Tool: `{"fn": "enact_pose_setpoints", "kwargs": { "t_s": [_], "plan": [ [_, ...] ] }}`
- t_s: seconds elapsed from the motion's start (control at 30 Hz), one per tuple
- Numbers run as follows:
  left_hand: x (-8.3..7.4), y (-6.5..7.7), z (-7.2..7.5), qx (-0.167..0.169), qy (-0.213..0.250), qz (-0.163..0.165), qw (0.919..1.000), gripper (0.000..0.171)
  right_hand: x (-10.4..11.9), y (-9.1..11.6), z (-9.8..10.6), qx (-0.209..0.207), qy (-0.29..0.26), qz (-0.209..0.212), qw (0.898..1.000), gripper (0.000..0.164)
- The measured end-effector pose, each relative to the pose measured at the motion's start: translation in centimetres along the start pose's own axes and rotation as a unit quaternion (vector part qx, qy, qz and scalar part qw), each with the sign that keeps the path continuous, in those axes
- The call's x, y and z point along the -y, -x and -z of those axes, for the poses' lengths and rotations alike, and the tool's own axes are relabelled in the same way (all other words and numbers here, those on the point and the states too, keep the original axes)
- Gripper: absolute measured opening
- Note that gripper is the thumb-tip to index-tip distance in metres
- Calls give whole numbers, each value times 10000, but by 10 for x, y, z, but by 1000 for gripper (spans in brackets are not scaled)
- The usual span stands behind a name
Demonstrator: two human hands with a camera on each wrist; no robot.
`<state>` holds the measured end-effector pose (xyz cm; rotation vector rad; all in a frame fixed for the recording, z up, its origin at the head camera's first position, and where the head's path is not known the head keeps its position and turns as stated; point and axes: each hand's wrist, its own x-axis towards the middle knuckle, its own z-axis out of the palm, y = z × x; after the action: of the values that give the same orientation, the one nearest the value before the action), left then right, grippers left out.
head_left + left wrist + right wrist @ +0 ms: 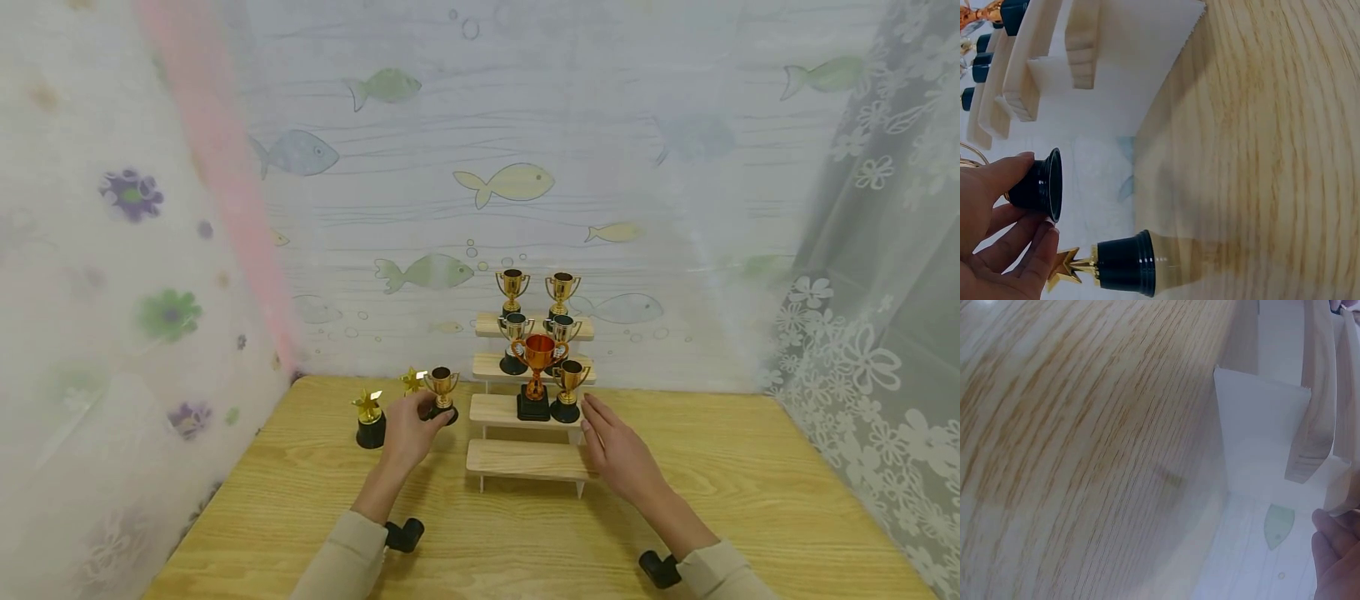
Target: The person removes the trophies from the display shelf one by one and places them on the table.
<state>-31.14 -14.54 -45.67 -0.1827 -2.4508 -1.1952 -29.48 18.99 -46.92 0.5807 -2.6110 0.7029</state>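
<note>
My left hand (408, 429) grips a small gold trophy cup (442, 382) by its black base, left of a tiered wooden stand (521, 457). In the left wrist view the base (1036, 187) sits between thumb and fingers, raised off the table. My right hand (621, 454) is at the stand's right side, its fingers extended close to a tier's end and holding nothing. On the second tier from the bottom, a bronze-coloured trophy (538, 354) stands beside a gold trophy cup (571, 377). Silver cups (515, 327) occupy the tier above, with gold cups (512, 283) on the top tier.
Two gold star trophies stand on the table left of the stand: one in front (369, 417), the other (412, 381) partly behind my left hand. The bottom tier (525, 460) is bare wood. Printed curtains (360, 192) hang behind the wooden table (705, 467).
</note>
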Motion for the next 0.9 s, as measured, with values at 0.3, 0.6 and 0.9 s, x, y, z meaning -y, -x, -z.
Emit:
{"fn": "enact_pose_setpoints", "kwargs": {
  "t_s": [0.3, 0.6, 0.9],
  "plan": [
    [11, -2, -6, -23, -26, 128, 9999, 32, -1, 0, -1, -2, -9, 2, 10000, 45],
    [19, -7, -10, 47, 48, 304, 9995, 26, -1, 0, 0, -5, 17, 22, 10000, 45],
    [33, -10, -15, 67, -109, 526, 9985, 27, -2, 0, -1, 62, 1, -1, 10000, 45]
  ]
}}
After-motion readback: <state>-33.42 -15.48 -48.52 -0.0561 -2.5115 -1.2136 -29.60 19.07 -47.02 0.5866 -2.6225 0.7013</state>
